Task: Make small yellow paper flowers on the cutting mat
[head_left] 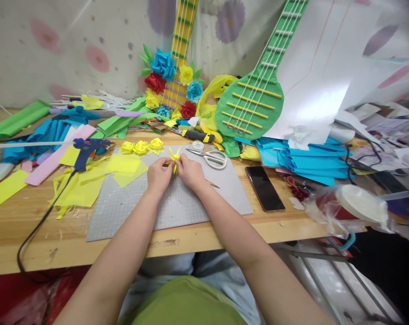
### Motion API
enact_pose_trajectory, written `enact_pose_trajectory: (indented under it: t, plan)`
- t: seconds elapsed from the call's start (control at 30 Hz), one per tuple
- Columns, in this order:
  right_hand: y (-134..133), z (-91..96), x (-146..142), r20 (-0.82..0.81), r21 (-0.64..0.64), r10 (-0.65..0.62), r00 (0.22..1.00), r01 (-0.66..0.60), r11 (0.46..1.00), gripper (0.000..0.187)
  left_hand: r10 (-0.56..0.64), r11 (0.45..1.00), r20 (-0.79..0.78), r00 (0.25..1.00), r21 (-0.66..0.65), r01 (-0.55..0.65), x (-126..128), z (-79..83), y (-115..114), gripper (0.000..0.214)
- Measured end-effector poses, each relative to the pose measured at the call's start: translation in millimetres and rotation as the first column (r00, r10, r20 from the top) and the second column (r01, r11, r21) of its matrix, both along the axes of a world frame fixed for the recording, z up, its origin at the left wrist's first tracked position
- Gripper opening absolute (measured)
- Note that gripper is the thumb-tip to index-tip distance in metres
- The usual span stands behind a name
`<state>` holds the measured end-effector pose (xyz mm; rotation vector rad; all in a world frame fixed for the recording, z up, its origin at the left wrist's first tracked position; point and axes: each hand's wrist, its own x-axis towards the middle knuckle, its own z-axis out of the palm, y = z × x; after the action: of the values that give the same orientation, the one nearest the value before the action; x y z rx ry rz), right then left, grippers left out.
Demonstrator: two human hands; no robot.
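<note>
Over the grey cutting mat (123, 212), my left hand (159, 174) and my right hand (190, 171) meet around a small yellow paper flower (175, 155). Both hands pinch it, and its pointed petals stick up between the fingertips. Scissors with white handles (215, 159) lie just beyond my right hand, beside a small white roll (198, 146). A thin stick (212, 183) pokes out from beneath my right wrist. Finished yellow paper roses (141, 147) sit in a row at the mat's back left, behind cut sheets of yellow crepe paper (124, 164).
On the left is a blue glue gun (85, 151) with its black cord. A phone (265, 188) lies right of the mat. Behind stand a green paper guitar (251, 106) and a yellow, flower-decorated one (173, 90). Blue crepe paper (306, 160) and a plastic-wrapped cup (351, 205) crowd the right.
</note>
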<state>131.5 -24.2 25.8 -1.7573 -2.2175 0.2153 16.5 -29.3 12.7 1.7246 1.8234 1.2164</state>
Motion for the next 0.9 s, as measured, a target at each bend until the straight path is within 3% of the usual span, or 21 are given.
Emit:
enact_pose_trajectory:
  t: [0.63, 0.77, 0.9]
  plan:
    - [-7.3, 1.8, -1.5, 0.061, -0.003, 0.044, 0.997, -0.044, 0.999, 0.031, 0.082, 0.996, -0.004, 0.997, -0.023, -0.082, -2.0, 0.3, -4.4, 0.016]
    - [-7.2, 3.5, -1.1, 0.040, -0.016, 0.024, 0.999, -0.024, 1.000, 0.033, 0.042, 0.999, 0.136, 0.990, -0.008, -0.042, -1.6, -2.0, -1.2, 0.016]
    - [-7.6, 3.9, -4.3, 0.020, -0.008, 0.026, 0.999, -0.026, 1.000, 0.032, 0.074, 0.995, 0.388, 0.919, -0.084, -0.045, -1.3, -5.4, 3.3, 0.019]
